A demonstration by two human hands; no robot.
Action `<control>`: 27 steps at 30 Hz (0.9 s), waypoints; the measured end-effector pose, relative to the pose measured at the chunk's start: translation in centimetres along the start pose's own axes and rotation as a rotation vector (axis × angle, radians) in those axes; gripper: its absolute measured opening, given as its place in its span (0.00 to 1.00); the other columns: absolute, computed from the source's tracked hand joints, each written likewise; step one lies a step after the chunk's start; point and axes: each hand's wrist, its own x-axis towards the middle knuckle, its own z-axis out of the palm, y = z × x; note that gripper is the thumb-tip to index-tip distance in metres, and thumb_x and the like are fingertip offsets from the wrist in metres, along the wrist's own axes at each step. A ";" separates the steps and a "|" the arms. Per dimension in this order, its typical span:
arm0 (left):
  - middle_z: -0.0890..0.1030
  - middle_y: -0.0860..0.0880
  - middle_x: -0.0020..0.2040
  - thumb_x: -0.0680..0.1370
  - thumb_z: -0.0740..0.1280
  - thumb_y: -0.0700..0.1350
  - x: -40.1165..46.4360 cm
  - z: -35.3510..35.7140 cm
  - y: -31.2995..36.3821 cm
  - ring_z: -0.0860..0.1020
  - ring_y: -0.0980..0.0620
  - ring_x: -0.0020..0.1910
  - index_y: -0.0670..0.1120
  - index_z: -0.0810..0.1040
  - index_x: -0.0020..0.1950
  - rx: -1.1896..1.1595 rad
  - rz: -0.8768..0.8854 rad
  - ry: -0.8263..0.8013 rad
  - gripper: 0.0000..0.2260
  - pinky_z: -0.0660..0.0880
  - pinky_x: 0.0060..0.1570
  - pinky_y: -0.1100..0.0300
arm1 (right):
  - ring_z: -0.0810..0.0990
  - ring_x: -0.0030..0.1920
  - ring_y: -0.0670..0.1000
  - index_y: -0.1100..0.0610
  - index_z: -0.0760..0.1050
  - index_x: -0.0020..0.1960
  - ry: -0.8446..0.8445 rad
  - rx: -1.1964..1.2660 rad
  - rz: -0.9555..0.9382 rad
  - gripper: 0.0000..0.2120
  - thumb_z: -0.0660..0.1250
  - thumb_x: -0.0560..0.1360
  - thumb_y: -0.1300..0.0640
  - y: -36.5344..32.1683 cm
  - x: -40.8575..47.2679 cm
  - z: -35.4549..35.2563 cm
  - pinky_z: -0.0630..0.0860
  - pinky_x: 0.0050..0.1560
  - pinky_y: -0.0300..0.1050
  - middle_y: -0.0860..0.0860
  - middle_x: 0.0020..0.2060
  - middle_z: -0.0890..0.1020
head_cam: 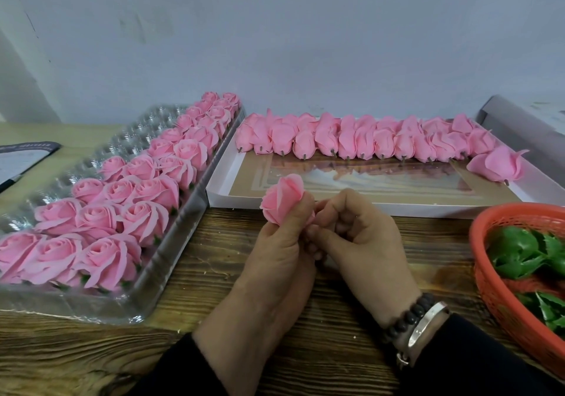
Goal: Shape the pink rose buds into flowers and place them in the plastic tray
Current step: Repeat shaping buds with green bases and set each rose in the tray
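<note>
Left hand [282,236] grips soft pink rose bud [282,200], petals furled; right hand [360,236] curled, touching its base.

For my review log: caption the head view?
Left hand holds pink rose bud, right hand at its base, beside plastic tray.

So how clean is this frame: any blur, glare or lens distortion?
Head view: even, soft light, faint shadows. Glare on the plastic tray's empty cells. Wide-angle bowing at the edges. The left hand and held rose bud are fairly sharp; the far buds look slightly soft.
</note>
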 end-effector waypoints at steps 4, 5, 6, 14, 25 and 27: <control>0.80 0.42 0.40 0.70 0.65 0.48 0.3 -0.3 0.2 0.80 0.49 0.42 0.40 0.81 0.39 -0.070 -0.035 0.007 0.11 0.76 0.46 0.58 | 0.77 0.32 0.54 0.54 0.72 0.33 -0.027 -0.042 0.002 0.15 0.70 0.68 0.71 -0.2 0.0 0.1 0.75 0.35 0.52 0.59 0.37 0.79; 0.79 0.40 0.43 0.70 0.65 0.47 0.4 -0.4 0.2 0.80 0.47 0.46 0.39 0.79 0.42 -0.096 -0.042 0.022 0.12 0.77 0.50 0.57 | 0.77 0.34 0.53 0.54 0.72 0.34 -0.053 -0.058 0.006 0.15 0.71 0.67 0.71 -0.2 0.0 0.1 0.76 0.37 0.52 0.59 0.38 0.79; 0.78 0.39 0.45 0.70 0.65 0.47 0.6 -0.5 0.3 0.79 0.44 0.49 0.38 0.78 0.44 -0.115 -0.050 0.039 0.12 0.75 0.55 0.54 | 0.77 0.35 0.53 0.54 0.72 0.34 -0.078 -0.074 0.009 0.15 0.71 0.67 0.71 -0.2 0.0 0.2 0.76 0.40 0.51 0.59 0.39 0.79; 0.75 0.32 0.56 0.70 0.65 0.45 0.3 0.1 -0.4 0.75 0.40 0.60 0.33 0.73 0.57 -0.134 -0.047 0.110 0.20 0.71 0.63 0.50 | 0.75 0.34 0.48 0.54 0.70 0.35 -0.010 -0.151 -0.003 0.15 0.71 0.66 0.71 0.2 0.1 0.1 0.74 0.38 0.41 0.58 0.34 0.79; 0.80 0.41 0.49 0.69 0.67 0.43 0.0 0.1 -0.5 0.79 0.48 0.51 0.38 0.77 0.56 -0.051 -0.025 0.025 0.17 0.76 0.57 0.57 | 0.79 0.37 0.42 0.49 0.74 0.43 0.025 -0.201 -0.009 0.13 0.72 0.65 0.63 -0.1 0.0 0.2 0.73 0.39 0.30 0.46 0.35 0.81; 0.80 0.39 0.48 0.66 0.69 0.42 0.2 -0.2 0.0 0.80 0.47 0.49 0.37 0.79 0.50 -0.012 -0.036 -0.020 0.15 0.77 0.54 0.58 | 0.78 0.36 0.45 0.54 0.75 0.45 0.002 -0.110 0.036 0.11 0.70 0.65 0.65 -0.1 0.1 0.0 0.74 0.39 0.32 0.52 0.37 0.81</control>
